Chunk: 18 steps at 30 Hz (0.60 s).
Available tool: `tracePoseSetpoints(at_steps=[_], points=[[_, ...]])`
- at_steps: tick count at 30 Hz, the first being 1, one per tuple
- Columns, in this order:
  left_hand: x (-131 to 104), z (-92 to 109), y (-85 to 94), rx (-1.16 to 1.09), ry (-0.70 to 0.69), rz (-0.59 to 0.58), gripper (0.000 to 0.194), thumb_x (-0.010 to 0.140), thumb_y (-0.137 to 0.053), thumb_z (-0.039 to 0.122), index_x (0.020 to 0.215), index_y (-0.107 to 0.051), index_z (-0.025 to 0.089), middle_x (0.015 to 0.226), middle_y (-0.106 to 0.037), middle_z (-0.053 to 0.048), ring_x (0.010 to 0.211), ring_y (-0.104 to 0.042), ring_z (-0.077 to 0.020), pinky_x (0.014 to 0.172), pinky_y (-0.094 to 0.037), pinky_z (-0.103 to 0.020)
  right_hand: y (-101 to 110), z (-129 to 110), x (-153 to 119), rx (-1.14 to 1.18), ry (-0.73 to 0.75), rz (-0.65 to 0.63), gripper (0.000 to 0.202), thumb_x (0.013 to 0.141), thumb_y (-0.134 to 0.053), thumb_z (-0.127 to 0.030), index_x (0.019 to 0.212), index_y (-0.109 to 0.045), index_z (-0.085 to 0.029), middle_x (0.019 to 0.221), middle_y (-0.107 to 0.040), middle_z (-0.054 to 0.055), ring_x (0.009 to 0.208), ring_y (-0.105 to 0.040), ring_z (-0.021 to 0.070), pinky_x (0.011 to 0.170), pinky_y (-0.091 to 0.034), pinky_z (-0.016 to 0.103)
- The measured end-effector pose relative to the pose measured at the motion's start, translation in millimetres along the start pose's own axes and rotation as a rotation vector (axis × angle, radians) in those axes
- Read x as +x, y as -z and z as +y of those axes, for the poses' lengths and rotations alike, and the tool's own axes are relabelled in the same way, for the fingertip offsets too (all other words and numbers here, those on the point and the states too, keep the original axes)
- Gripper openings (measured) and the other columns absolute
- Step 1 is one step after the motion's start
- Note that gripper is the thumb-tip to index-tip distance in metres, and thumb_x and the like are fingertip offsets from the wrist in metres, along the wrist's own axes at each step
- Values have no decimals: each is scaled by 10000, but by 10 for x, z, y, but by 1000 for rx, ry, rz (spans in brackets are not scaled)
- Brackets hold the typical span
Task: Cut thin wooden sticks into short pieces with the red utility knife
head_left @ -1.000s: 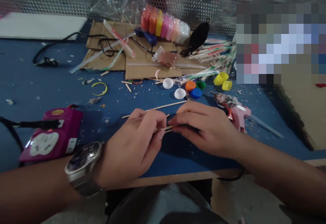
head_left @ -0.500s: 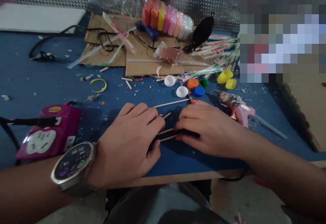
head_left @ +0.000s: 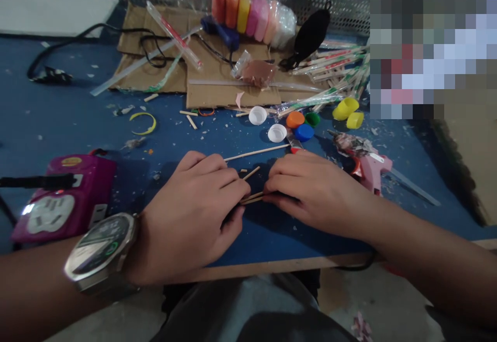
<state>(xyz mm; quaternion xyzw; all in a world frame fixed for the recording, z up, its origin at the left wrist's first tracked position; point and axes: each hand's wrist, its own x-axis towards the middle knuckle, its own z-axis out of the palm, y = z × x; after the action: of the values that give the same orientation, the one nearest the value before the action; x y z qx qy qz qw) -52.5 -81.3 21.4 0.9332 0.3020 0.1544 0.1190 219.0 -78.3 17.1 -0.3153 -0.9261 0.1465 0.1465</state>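
My left hand (head_left: 209,202), fingers curled, grips the left end of two thin wooden sticks (head_left: 253,198) low over the blue table. The thumb and fingers of my right hand (head_left: 310,186) pinch their other end. The sticks lie side by side, almost touching, with both ends hidden by my fingers. A short stick (head_left: 252,172) slants out beside my left fingers. Beyond my hands, a longer wooden stick (head_left: 258,152) lies on the table. A blade with a red part, seemingly a utility knife (head_left: 295,144), shows partly behind my right hand.
A purple power strip (head_left: 66,197) stands at left. Bottle caps (head_left: 277,133) lie ahead, and a pink glue gun (head_left: 370,168) rests at right. Behind are cardboard (head_left: 217,98), wrapped chopsticks (head_left: 337,70) and bagged colored clay (head_left: 244,8). Wood scraps dot the table (head_left: 89,114).
The two sticks between my hands have come together; they were spaced apart before. The view has shifted slightly, and my hands stay in nearly the same place.
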Motion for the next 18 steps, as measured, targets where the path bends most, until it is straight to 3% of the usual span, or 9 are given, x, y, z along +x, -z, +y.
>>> tracePoseSetpoints(at_steps=[6,13,18], points=[[4,-12,-4,4,-26,17,216,1058,-583,157,961,-773,192,904,-754,-55,932,-635,-293,867,-420,-499,3,0,14,7,-2,-30,194,1138,-668,-200,1005,-803,-161,972,-799,85,875,-715,267,834,-511,403],[-2,-13,-13,-4,-15,13,218,1068,-591,163,965,-781,192,925,-762,-47,940,-629,-294,871,-423,-511,105,61,-25,71,28,-78,118,1076,-756,-216,1172,-796,-159,1098,-830,107,1012,-774,302,933,-538,446],[2,-10,-10,-6,-9,24,217,1070,-581,159,973,-769,204,928,-771,-44,941,-627,-292,862,-428,-508,162,92,-21,65,25,-126,84,1074,-730,-194,1109,-805,-179,1026,-818,77,964,-768,293,945,-510,467]])
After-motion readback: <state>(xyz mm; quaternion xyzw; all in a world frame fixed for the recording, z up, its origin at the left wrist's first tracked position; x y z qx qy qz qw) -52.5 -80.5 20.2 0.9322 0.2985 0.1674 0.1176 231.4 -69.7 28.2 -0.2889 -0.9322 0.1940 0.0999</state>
